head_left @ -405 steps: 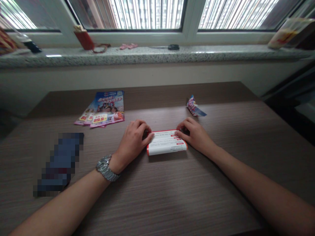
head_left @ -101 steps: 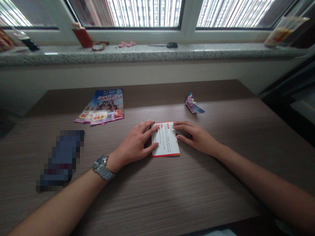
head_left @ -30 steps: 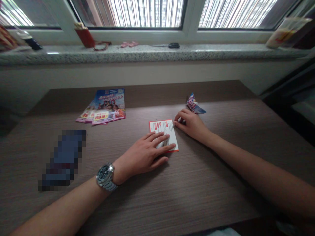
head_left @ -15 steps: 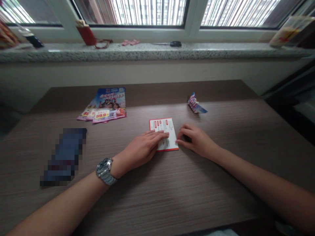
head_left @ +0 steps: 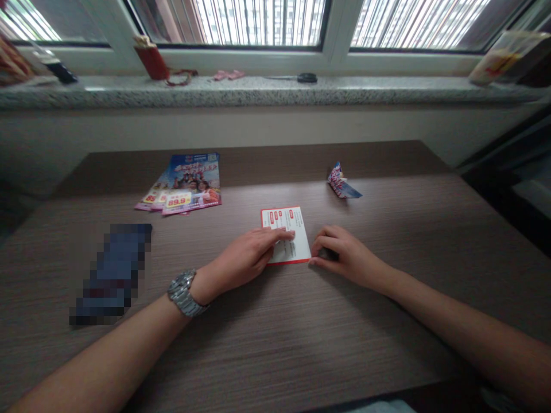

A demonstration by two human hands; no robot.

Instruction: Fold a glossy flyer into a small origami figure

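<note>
A folded flyer point(head_left: 301, 244), white with red print and a red border, lies flat on the table in front of me. My left hand point(head_left: 247, 255), with a metal watch point(head_left: 186, 293) at the wrist, rests across its left part, fingers stretched out flat and covering some of the print. At the paper's lower right corner, my right hand point(head_left: 342, 252) has its fingers curled in a pinch, thumb and fingertips touching the corner. Behind it stands a small folded paper piece point(head_left: 341, 182) with blue and pink print.
Several printed flyers point(head_left: 192, 183) lie fanned out at the back left. A dark pixelated object point(head_left: 114, 272) is on the left of the table point(head_left: 267, 344). Along the stone windowsill point(head_left: 258, 92) are a red case point(head_left: 151, 60), scissors point(head_left: 306, 77) and pink bits point(head_left: 228, 74).
My right hand has slid slightly down the flyer's right edge to its lower corner. The left hand has shifted a little, uncovering more of the lower edge. The flyer has hardly moved.
</note>
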